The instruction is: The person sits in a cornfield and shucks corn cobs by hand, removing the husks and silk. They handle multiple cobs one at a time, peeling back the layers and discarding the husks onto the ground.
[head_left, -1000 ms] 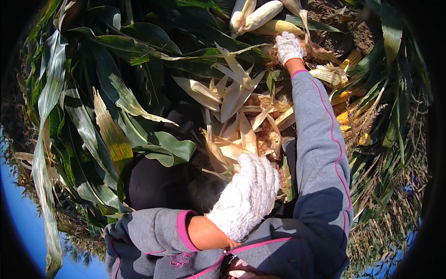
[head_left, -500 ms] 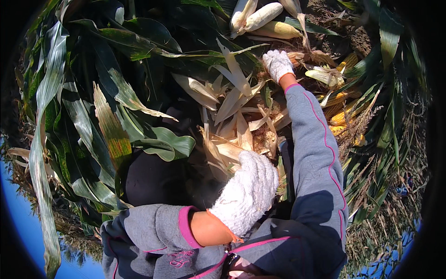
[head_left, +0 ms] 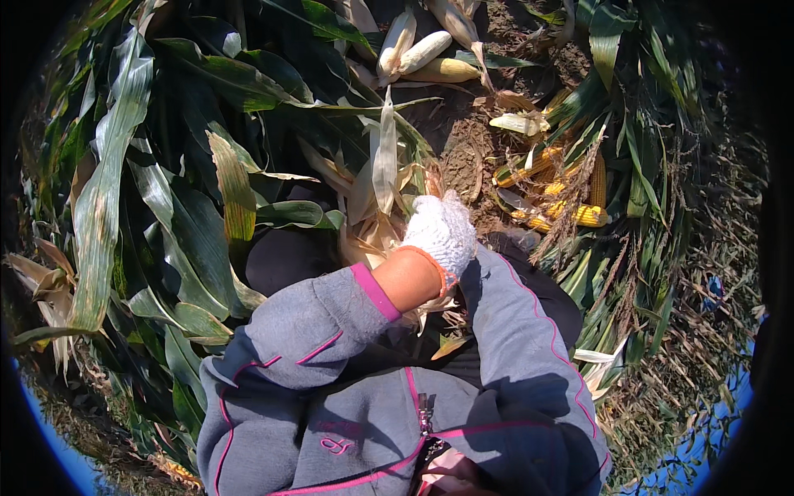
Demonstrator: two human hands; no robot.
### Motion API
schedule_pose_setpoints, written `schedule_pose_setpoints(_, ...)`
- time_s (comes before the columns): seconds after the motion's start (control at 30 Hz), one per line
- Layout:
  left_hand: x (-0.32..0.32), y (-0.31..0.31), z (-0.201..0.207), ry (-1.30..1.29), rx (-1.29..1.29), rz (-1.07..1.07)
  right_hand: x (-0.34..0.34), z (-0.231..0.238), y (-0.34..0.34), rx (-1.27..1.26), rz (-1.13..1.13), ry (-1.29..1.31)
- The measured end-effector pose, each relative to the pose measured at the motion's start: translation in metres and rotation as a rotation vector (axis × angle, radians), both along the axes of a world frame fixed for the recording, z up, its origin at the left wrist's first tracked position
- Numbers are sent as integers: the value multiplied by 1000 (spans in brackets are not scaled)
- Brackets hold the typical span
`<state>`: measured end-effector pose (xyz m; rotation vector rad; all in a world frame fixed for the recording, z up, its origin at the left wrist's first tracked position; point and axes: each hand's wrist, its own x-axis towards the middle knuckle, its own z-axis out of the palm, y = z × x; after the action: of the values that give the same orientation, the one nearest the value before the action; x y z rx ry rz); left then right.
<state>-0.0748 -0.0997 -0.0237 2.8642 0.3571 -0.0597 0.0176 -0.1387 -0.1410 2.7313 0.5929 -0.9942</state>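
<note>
My left hand [head_left: 432, 231], in a white knitted glove with an orange cuff, is closed in front of my body. Its fingers curl around what appears to be an ear of corn in its husk, mostly hidden beneath the glove. Reddish-brown silk [head_left: 433, 177] sticks out just above the glove. Pale dry husks [head_left: 384, 157] stand and spread beside it on the left. My right forearm [head_left: 521, 331], in a grey sleeve with pink piping, reaches up to the same spot. The left hand covers most of my right hand, so its fingers cannot be made out.
Bare yellow corn ears [head_left: 592, 215] lie piled on the right, among dry tassels. At the far side rest a whitish ear [head_left: 425, 52] and a yellowish one [head_left: 451, 71] by brown soil [head_left: 467, 153]. Long green leaves [head_left: 186, 231] crowd the left. My dark-clothed knee [head_left: 285, 260] is beside the husks.
My right hand has come back from the far husks to meet the left hand near my body. My left hand has moved up slightly, and the view has shifted.
</note>
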Motion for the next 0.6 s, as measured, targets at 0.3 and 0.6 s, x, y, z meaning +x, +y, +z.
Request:
schedule_pose_setpoints(0.3, 33, 47, 39, 89, -529, 208, 120, 65, -44, 939, -468, 725)
schedule_pose_setpoints(0.6, 47, 58, 32, -526, -1941, 636, 124, 117, -46, 820, 738, -94)
